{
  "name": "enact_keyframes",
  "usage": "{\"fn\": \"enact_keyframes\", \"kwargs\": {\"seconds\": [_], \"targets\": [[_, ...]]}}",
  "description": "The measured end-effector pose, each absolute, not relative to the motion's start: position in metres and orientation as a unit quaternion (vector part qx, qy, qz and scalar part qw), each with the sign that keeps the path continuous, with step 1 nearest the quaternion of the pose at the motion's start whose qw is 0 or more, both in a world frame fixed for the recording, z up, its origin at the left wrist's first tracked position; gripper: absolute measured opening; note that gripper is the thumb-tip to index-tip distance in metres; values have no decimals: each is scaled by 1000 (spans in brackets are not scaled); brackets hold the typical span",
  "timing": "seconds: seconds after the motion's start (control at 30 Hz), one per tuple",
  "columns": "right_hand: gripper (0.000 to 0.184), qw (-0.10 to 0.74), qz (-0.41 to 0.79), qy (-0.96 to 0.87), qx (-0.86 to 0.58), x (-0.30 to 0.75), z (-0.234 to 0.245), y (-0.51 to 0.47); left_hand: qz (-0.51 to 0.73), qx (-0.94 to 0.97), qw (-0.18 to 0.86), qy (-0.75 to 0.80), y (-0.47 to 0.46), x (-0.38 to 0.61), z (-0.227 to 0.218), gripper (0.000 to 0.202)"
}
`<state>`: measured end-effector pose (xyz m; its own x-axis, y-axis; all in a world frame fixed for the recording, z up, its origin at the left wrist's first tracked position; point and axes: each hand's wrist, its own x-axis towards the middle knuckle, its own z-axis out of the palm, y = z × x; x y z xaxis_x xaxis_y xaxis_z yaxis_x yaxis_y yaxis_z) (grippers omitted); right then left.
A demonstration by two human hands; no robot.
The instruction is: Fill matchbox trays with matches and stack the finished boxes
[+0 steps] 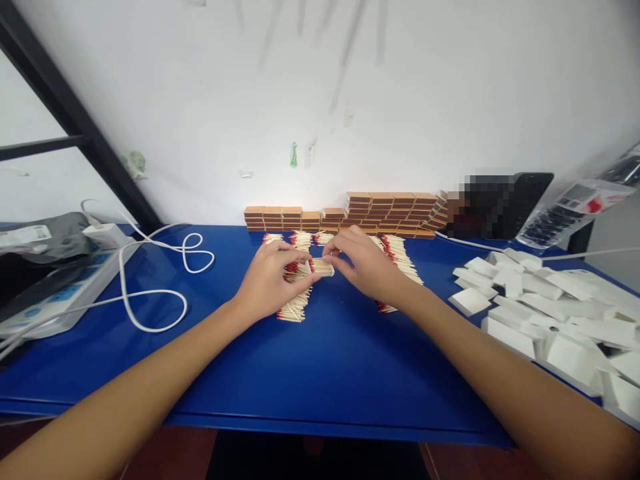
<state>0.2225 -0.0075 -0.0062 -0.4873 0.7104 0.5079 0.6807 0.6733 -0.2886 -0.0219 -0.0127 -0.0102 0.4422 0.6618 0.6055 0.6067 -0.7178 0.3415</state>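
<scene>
Between the thumb and fingers of my left hand (pixel 273 277) is a small white matchbox tray (pixel 326 272) filled with red-tipped matches. My right hand (pixel 363 260) has its fingertips pinched at the tray's right end; exactly what they grip is partly hidden. Under and beside my left hand lies a pile of loose matches (pixel 293 310). Another row of matches (pixel 403 260) spreads beyond my right wrist, partly covered by it. More matches (pixel 273 237) lie farther back.
Stacked brown matchboxes (pixel 390 208) line the wall. White empty trays (pixel 545 300) heap on the right of the blue table (pixel 320 373). A plastic bottle (pixel 567 207) leans behind them. At left are a power strip (pixel 65 313) and looping white cable (pixel 150 327).
</scene>
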Motion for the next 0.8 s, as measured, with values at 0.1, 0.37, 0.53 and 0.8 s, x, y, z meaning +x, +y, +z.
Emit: {"fn": "enact_keyframes", "kwargs": {"seconds": [0.1, 0.37, 0.53, 0.8], "targets": [[27, 296, -28, -846, -442, 230, -12, 1, 378, 836, 32, 397, -12, -22, -10, 24], [45, 173, -79, -855, -482, 245, -41, 25, 379, 818, 30, 432, -11, -22, -10, 27], [36, 193, -87, -857, -470, 245, -41, 27, 385, 816, 31, 429, -11, -22, -10, 26], [20, 198, -41, -859, -470, 249, -37, 32, 385, 827, 25, 409, -10, -22, -12, 23]]}}
